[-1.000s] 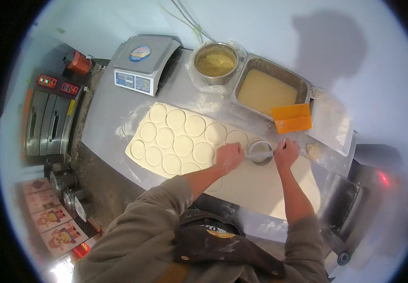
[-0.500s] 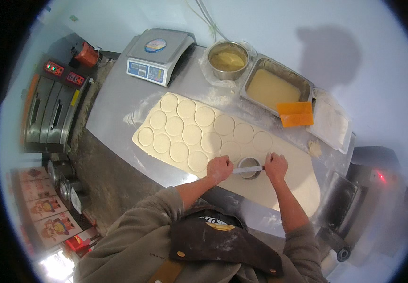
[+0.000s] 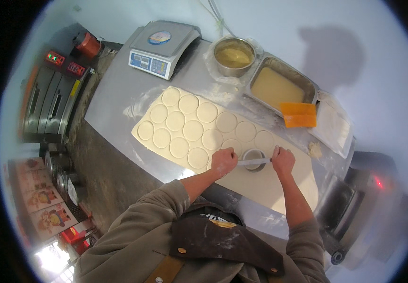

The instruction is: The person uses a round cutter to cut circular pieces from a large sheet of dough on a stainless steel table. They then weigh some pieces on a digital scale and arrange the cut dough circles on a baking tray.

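Left hand [image 3: 224, 161] and right hand [image 3: 283, 160] clenched on the ends of a pale-barred round metal cutter [image 3: 254, 162]
It's over the flat cream dough sheet [image 3: 212, 139], toward the grey metal worktop's [image 3: 112, 92] front edge, whether touching I can't tell from here; uneven pressure could tilt it, tearing the cut. A second ago it was nearer the far edge, where a circle [image 3: 264, 139] now shows

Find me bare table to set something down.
Bare: the tabletop between the scale, the dough sheet and its left edge, though floured beside the dough. Crowded: right of the scale, with steel bowl, pan and white tray.
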`<state>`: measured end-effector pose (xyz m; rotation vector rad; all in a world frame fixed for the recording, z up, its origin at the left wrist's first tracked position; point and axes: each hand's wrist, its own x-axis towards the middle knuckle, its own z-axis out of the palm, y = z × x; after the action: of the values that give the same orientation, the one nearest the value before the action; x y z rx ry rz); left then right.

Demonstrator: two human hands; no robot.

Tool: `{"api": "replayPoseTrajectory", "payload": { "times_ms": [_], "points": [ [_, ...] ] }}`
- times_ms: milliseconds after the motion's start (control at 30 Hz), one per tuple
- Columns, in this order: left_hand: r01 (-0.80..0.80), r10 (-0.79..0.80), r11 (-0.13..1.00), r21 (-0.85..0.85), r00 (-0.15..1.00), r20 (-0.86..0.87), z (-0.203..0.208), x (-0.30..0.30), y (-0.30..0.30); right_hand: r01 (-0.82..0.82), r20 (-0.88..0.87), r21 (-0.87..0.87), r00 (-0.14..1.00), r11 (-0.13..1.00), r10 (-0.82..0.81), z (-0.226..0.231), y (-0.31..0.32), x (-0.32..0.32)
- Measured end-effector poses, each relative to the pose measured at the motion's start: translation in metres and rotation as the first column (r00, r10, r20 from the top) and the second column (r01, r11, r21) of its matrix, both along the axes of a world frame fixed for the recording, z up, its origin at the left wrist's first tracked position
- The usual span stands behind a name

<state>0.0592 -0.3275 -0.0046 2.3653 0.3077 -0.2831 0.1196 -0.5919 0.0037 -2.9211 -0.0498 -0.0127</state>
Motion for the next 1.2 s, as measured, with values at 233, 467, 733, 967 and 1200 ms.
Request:
{"api": "replayPoseTrajectory", "payload": {
  "times_ms": [233, 467, 733, 967, 1200],
  "points": [
    [0.012, -0.011, 1.0, 0.018, 0.999, -0.049, -0.001, 0.003, -0.001, 0.014, -0.033, -0.007, 0.999, 1.0, -0.014, -0.009, -0.001, 0.004],
    [0.06, -0.06, 0.998, 0.037, 0.998, -0.012, 0.004, 0.009, 0.003, 0.034, -0.138, 0.009, 0.99, 0.999, -0.032, -0.01, -0.001, 0.002],
    [0.089, -0.085, 0.993, 0.076, 0.995, -0.049, 0.006, 0.019, 0.005, 0.049, -0.145, 0.022, 0.988, 0.999, -0.045, -0.01, 0.0, 0.0],
    [0.119, -0.113, 0.987, 0.112, 0.992, -0.054, 0.006, 0.027, 0.007, 0.083, -0.148, 0.052, 0.986, 0.995, -0.075, -0.024, -0.004, -0.002],
    [0.144, -0.131, 0.985, 0.09, 0.982, -0.137, 0.012, 0.033, 0.007, 0.093, -0.057, 0.029, 0.994, 0.995, -0.091, -0.023, 0.001, -0.005]
  ]
}}
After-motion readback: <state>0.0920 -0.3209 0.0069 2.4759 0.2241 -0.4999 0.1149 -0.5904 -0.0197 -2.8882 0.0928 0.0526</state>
